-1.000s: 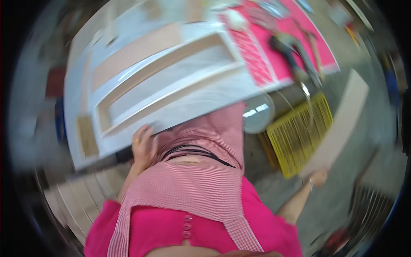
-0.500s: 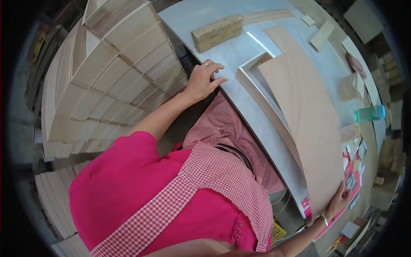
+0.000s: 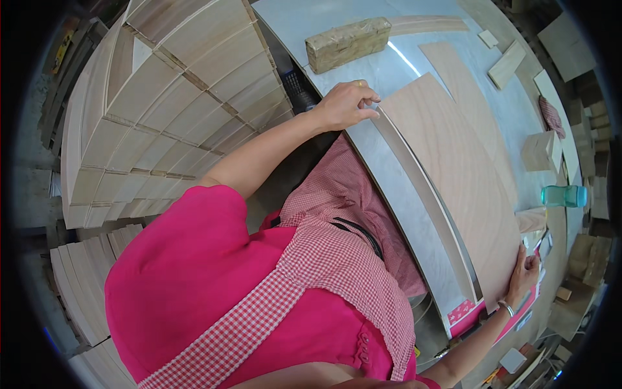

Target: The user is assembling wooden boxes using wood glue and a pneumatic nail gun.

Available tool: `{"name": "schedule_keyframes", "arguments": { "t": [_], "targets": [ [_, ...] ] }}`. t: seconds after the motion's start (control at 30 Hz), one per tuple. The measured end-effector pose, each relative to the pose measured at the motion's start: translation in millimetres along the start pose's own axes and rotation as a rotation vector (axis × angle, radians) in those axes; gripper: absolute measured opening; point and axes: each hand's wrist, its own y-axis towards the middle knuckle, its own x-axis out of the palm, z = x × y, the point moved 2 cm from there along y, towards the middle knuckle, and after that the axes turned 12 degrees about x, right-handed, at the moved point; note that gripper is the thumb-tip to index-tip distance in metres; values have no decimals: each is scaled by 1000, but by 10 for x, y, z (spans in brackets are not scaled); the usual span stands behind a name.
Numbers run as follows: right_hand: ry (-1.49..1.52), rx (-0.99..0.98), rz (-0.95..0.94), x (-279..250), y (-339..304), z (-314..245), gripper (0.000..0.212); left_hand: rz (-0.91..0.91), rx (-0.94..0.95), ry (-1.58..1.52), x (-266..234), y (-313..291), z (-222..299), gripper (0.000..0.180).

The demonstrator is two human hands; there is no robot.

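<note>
A thin light-brown wooden panel (image 3: 447,168) lies over a shallow wooden frame (image 3: 424,188), whose near side wall shows along the panel's near edge. My left hand (image 3: 350,106) is at the frame's far-left corner, with thumb and fingers bent around it; the exact contact is partly hidden. At the panel's other end, my right hand (image 3: 521,280) grips its right edge, fingers along the outer side. Beyond this panel, a second thin panel (image 3: 470,110) lies partly covered on the pale table (image 3: 395,155).
A tape-wrapped block (image 3: 348,45) sits at the table's far left. Tall stacked wooden boxes (image 3: 188,97) stand to my left. On the right are a wooden block (image 3: 541,152), a teal bottle (image 3: 564,196) and a crumpled cloth (image 3: 551,117). Pink printed material (image 3: 461,312) covers the near corner.
My left hand has moved right from the table edge to the frame's corner. The panel has shifted left over the frame, covering its opening. My right hand has moved slightly up with the panel.
</note>
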Motion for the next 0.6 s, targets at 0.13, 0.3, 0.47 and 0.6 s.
{"name": "schedule_keyframes", "arguments": {
  "t": [0.13, 0.3, 0.47, 0.6],
  "targets": [
    [-22, 19, -22, 35, 23, 66, 51, -39, -8, 4, 24, 41, 25, 25],
    [-50, 69, -84, 41, 15, 78, 40, -96, 157, 161, -23, 105, -17, 19],
    [-243, 106, -146, 174, -7, 48, 48, -160, 260, 331, -126, 203, 146, 15],
    [-256, 145, -71, 205, -41, 3, 56, -153, 286, 312, -161, 224, 192, 15]
  ]
}}
